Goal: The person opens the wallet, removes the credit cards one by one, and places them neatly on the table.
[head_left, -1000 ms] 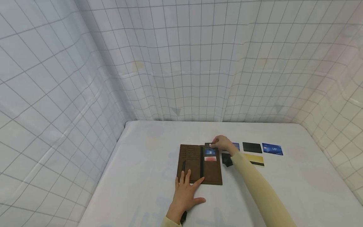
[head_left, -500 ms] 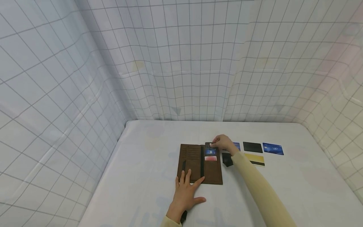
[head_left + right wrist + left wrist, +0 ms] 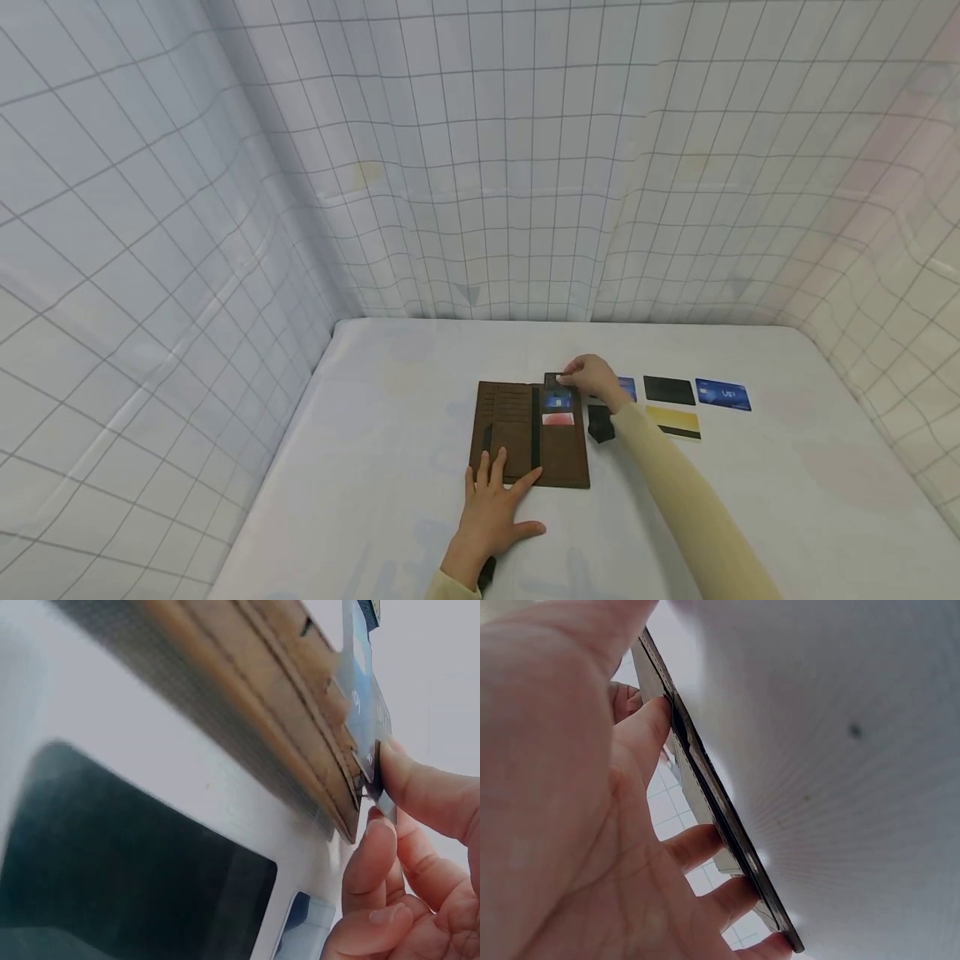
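A brown wallet (image 3: 555, 458) lies spread flat on the white table, with a dark elastic band down it. My left hand (image 3: 489, 512) rests on its lower edge, fingers spread; in the left wrist view the fingertips touch the wallet's edge (image 3: 739, 844). At the wallet's upper right, my right hand (image 3: 596, 379) pinches a dark card (image 3: 551, 380) between thumb and fingers. That card stands partly above the top edge. Below it, a blue card (image 3: 557, 402) and a red-and-white card (image 3: 558, 419) show in the slots.
Right of the wallet lie a black card (image 3: 669, 390), a blue VIP card (image 3: 722, 394) and a yellow card (image 3: 678, 422). Another blue card (image 3: 627, 387) is partly behind the right hand. A dark card (image 3: 600, 422) lies near the right wrist. Grid-patterned white curtains (image 3: 480, 208) surround the table.
My right hand has risen slightly with the dark card, which now sticks out further above the wallet's top edge. The left hand keeps its place on the wallet.
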A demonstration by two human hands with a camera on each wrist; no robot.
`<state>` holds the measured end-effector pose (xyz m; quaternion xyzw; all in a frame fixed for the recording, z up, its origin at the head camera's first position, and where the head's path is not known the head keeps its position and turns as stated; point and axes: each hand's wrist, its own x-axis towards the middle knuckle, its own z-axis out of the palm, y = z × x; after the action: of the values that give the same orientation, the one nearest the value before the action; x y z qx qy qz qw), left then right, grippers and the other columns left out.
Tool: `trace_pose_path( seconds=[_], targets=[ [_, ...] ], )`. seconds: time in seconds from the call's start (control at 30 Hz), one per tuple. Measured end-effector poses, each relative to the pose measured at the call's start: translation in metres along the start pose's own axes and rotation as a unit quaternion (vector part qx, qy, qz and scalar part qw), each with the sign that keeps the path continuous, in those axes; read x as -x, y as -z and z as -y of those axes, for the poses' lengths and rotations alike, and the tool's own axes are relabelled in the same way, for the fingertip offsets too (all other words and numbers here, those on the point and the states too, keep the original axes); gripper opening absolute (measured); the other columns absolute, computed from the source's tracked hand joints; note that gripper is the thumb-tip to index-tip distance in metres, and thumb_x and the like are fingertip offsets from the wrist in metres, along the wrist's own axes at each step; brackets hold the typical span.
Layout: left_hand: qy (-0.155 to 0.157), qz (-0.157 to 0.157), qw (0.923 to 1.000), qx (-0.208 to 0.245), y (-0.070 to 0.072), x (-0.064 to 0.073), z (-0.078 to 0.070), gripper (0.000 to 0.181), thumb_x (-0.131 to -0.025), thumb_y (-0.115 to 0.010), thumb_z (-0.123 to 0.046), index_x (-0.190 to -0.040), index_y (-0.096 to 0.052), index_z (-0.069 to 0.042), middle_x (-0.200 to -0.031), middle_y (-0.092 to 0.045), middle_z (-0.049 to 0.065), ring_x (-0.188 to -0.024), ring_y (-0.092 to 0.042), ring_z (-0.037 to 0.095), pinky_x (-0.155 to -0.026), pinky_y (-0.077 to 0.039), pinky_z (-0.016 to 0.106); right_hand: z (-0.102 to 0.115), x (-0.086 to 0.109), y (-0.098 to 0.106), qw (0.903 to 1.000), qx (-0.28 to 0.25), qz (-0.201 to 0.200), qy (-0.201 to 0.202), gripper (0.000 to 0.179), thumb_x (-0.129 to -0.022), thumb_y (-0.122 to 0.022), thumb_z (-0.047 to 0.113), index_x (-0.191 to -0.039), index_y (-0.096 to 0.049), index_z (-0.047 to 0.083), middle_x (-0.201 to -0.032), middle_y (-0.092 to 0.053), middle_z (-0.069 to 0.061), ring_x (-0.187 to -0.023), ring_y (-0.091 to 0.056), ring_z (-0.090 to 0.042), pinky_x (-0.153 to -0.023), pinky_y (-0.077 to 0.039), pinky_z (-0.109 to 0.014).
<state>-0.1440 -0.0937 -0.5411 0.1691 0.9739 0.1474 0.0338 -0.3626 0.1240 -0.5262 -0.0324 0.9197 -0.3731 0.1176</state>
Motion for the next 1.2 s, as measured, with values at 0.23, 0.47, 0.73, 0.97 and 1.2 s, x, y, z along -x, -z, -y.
trace_pose_path(
  seconds=[0.23, 0.47, 0.73, 0.97, 1.2],
  targets=[
    [0.001, 0.002, 1.0, -0.002, -0.001, 0.0, 0.0, 0.076, -0.073, -0.066, -0.063, -0.141, -0.044, -0.036, -0.149, -0.026, 0.023, -0.134, -0.019, 0.05, -0.099, -0.02, 0.067, 0.001, 0.001, -0.003, 0.9995, -0.007, -0.029, 0.005, 0.03, -0.084, -0.073, 0.027, -0.098, -0.066, 0.0, -0.094, -0.063, -0.014, -0.085, -0.058, -0.028, -0.071, -0.048, -0.042],
    [-0.001, 0.002, 1.0, -0.005, 0.001, 0.001, -0.001, 0.076, -0.073, -0.067, -0.063, -0.141, -0.045, -0.036, -0.148, -0.027, 0.023, -0.133, -0.021, 0.05, -0.098, -0.021, 0.067, -0.006, -0.002, 0.001, 0.9994, -0.017, 0.006, 0.028, 0.03, -0.088, -0.069, 0.023, -0.104, -0.063, -0.002, -0.095, -0.062, -0.013, -0.081, -0.058, -0.023, -0.069, -0.048, -0.038],
    [0.003, 0.005, 1.0, -0.003, 0.004, 0.001, -0.001, 0.076, -0.073, -0.067, -0.063, -0.141, -0.045, -0.036, -0.148, -0.027, 0.023, -0.134, -0.02, 0.05, -0.099, -0.021, 0.067, -0.006, -0.003, 0.008, 0.997, -0.032, 0.043, 0.056, 0.028, -0.088, -0.068, 0.016, -0.108, -0.06, -0.002, -0.083, -0.062, -0.011, -0.059, -0.057, -0.018, -0.06, -0.046, -0.035],
    [0.007, 0.01, 0.9999, -0.01, 0.003, 0.0, -0.002, 0.077, -0.072, -0.067, -0.064, -0.141, -0.044, -0.038, -0.149, -0.026, 0.022, -0.134, -0.02, 0.049, -0.099, -0.021, 0.066, -0.003, 0.002, 0.009, 0.9983, -0.042, 0.014, 0.038, 0.028, -0.087, -0.069, 0.016, -0.107, -0.061, -0.001, -0.08, -0.061, -0.009, -0.059, -0.056, -0.017, -0.063, -0.046, -0.035],
    [0.006, 0.007, 0.9999, -0.011, 0.003, 0.0, -0.002, 0.077, -0.072, -0.067, -0.064, -0.141, -0.044, -0.038, -0.148, -0.027, 0.022, -0.134, -0.021, 0.048, -0.099, -0.022, 0.066, 0.001, 0.007, 0.013, 0.9977, -0.063, -0.018, 0.017, 0.031, -0.088, -0.068, 0.017, -0.112, -0.059, -0.001, -0.092, -0.063, -0.013, -0.064, -0.059, -0.019, -0.063, -0.048, -0.036]
  ],
)
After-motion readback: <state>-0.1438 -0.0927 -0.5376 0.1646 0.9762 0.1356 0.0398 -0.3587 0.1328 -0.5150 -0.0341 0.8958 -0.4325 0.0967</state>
